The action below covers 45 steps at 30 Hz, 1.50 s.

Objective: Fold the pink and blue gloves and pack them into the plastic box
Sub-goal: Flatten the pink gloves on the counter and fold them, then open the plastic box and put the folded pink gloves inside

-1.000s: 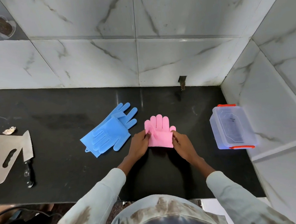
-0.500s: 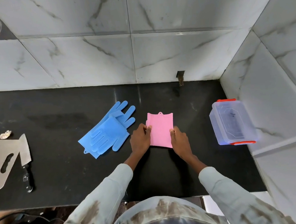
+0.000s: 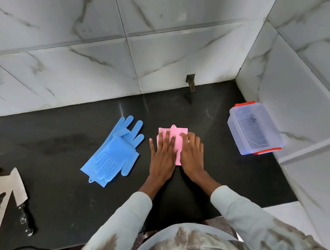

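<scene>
Pink gloves (image 3: 177,136): centre of frame, on the black surface (image 3: 67,204); folded over since a second ago, fingers no longer showing. Left hand (image 3: 163,155) and right hand (image 3: 192,154): now laid flat, fingers spread, pressing the fold, nothing gripped. Blue gloves (image 3: 114,154): left of centre, unfolded. Plastic box (image 3: 253,128): right of frame, lid on, nothing yet packed; pink fold judged nearly complete.
</scene>
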Tool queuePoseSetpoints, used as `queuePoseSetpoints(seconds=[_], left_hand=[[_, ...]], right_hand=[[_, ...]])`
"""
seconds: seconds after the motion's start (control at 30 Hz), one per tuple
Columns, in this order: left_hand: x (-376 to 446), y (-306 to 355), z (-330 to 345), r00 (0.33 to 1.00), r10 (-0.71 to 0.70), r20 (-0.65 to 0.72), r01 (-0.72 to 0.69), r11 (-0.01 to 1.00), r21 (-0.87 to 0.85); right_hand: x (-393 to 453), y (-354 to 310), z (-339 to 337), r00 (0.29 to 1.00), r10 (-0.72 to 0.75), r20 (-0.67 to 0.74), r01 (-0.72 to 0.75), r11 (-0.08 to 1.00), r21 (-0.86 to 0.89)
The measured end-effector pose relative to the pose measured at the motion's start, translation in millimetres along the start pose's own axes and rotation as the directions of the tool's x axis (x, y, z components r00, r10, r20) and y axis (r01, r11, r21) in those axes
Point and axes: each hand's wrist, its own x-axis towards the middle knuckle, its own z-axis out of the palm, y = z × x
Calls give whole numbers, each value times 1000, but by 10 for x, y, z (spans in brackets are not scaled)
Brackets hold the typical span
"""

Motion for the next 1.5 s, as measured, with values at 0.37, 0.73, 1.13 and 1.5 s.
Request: queuePoseSetpoints(seconds=[0.37,0.73,1.13,1.5], left_hand=[[219,-87,135,997,65,-38,-65,998,-8],[402,-200,410,985,126,-114,-127,992,5],[319,-59,120,998,53,40,-56,996,64],[543,911,-405,997,74,24,-75,994,82]], right_hand=[[191,109,275,984,-123,131,133,989,-70],[307,209,575,990,-120,80,127,988,-90],[306,87,-37,936,-77,342,99,994,-49],[247,1061,-1043,983,162,-81,-168,983,-75]])
